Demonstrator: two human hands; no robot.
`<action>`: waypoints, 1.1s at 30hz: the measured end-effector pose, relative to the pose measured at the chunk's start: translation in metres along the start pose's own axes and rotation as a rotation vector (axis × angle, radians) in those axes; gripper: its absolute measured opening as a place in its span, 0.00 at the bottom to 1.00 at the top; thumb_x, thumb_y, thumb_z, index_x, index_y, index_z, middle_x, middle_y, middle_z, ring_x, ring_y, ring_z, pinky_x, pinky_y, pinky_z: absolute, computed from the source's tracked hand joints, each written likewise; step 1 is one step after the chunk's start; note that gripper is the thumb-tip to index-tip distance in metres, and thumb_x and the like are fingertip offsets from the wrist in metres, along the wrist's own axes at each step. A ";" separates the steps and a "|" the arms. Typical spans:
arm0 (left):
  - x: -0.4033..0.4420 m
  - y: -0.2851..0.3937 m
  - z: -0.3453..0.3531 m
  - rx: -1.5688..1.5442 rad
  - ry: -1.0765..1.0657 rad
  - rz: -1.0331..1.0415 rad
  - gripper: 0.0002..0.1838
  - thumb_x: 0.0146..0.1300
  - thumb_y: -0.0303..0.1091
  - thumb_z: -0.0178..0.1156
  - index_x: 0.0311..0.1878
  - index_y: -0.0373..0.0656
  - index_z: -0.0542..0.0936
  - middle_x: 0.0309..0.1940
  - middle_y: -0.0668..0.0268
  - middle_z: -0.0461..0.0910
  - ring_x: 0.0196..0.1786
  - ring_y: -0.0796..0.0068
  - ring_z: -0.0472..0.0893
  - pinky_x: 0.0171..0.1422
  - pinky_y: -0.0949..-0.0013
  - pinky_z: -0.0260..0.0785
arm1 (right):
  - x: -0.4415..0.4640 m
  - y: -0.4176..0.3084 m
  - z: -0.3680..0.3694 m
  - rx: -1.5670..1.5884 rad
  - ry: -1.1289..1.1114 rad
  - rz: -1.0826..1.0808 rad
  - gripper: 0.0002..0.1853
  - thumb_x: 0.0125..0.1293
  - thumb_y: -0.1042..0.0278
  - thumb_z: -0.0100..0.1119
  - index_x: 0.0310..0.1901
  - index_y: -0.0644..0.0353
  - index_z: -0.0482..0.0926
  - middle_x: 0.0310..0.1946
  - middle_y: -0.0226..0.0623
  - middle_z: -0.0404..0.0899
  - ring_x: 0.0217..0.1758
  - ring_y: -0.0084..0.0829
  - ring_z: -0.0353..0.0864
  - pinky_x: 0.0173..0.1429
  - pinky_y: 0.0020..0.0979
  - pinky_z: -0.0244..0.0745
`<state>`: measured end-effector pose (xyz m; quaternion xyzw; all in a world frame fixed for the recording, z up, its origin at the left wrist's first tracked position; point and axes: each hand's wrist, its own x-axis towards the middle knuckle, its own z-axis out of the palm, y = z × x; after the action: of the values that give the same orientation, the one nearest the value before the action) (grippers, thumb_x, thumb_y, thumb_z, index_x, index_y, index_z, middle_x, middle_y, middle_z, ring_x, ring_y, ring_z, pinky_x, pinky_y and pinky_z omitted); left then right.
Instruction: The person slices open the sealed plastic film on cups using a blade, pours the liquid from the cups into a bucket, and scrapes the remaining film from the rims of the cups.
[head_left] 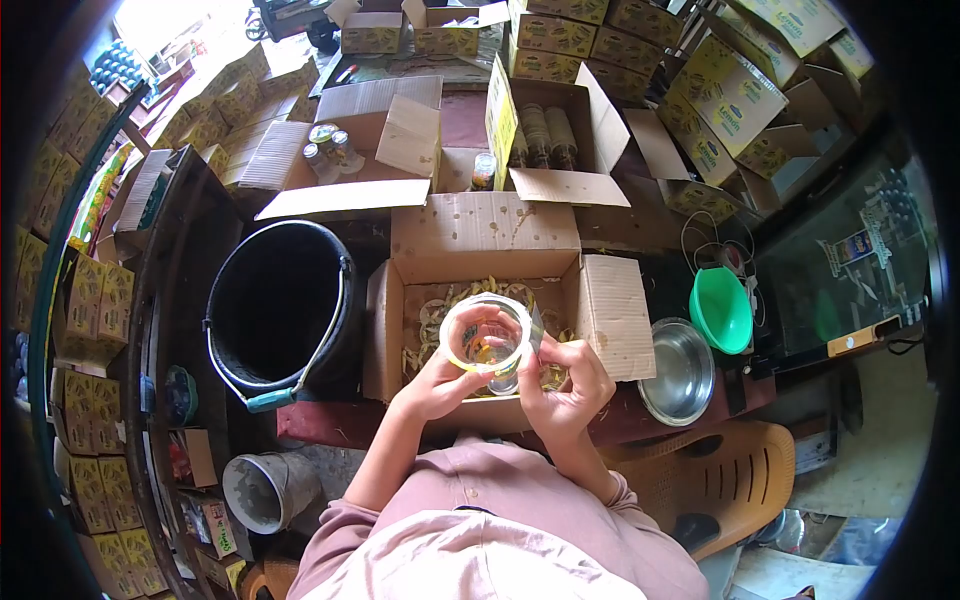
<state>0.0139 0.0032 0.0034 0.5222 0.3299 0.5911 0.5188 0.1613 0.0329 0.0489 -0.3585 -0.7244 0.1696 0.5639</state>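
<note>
A clear plastic cup [487,360] with some print on its side is held up above an open cardboard box [485,225], its round mouth toward me. My left hand [437,388] is closed round the cup's left side, and its fingers show through the clear wall. On the right side, my right hand [568,388] pinches at the cup's wall with thumb and fingers. Whether a loose film or label lies between those fingertips is too small to tell. Pale yellowish strips and rings [428,318] lie in the box below.
A black bucket [225,340] stands left of the box. To the right are a metal bowl [655,385] and a green bowl [722,310]. Behind, one carton [340,198] holds several jars and another carton [570,187] holds bottles. A plastic chair [720,455] is at lower right.
</note>
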 end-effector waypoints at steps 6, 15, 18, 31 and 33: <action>0.003 0.013 -0.003 0.209 -0.043 0.046 0.32 0.53 0.28 0.60 0.60 0.37 0.58 0.54 0.60 0.63 0.57 0.71 0.66 0.63 0.67 0.58 | 0.001 0.004 0.000 -0.027 0.004 -0.047 0.09 0.44 0.82 0.63 0.28 0.62 0.75 0.25 0.38 0.79 0.24 0.29 0.79 0.29 0.25 0.73; 0.002 0.010 -0.006 0.261 -0.078 0.036 0.32 0.51 0.31 0.61 0.59 0.37 0.59 0.54 0.59 0.63 0.55 0.71 0.68 0.62 0.67 0.59 | 0.008 0.008 -0.002 0.009 0.005 -0.025 0.09 0.44 0.84 0.63 0.29 0.63 0.77 0.23 0.38 0.78 0.23 0.28 0.78 0.28 0.24 0.73; 0.002 0.009 -0.005 0.231 -0.057 0.040 0.32 0.51 0.31 0.61 0.59 0.37 0.59 0.53 0.59 0.63 0.54 0.71 0.68 0.61 0.67 0.59 | 0.003 0.008 -0.004 0.013 0.015 -0.020 0.10 0.44 0.84 0.63 0.30 0.64 0.78 0.23 0.38 0.78 0.23 0.28 0.78 0.28 0.23 0.72; 0.004 0.015 -0.003 0.234 -0.062 0.102 0.32 0.42 0.30 0.69 0.53 0.38 0.67 0.50 0.61 0.68 0.51 0.71 0.71 0.56 0.68 0.64 | 0.004 0.011 -0.003 0.071 -0.069 -0.001 0.13 0.42 0.85 0.63 0.33 0.63 0.79 0.22 0.37 0.76 0.24 0.28 0.78 0.29 0.24 0.72; 0.005 0.011 0.000 0.321 0.000 0.108 0.33 0.40 0.29 0.71 0.52 0.39 0.67 0.49 0.61 0.68 0.51 0.71 0.71 0.55 0.69 0.65 | 0.001 0.013 -0.001 0.088 -0.060 -0.003 0.14 0.43 0.85 0.62 0.34 0.63 0.79 0.22 0.37 0.76 0.24 0.28 0.78 0.29 0.24 0.72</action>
<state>0.0110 0.0053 0.0149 0.6154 0.3914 0.5579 0.3961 0.1667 0.0423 0.0421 -0.3269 -0.7333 0.2111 0.5575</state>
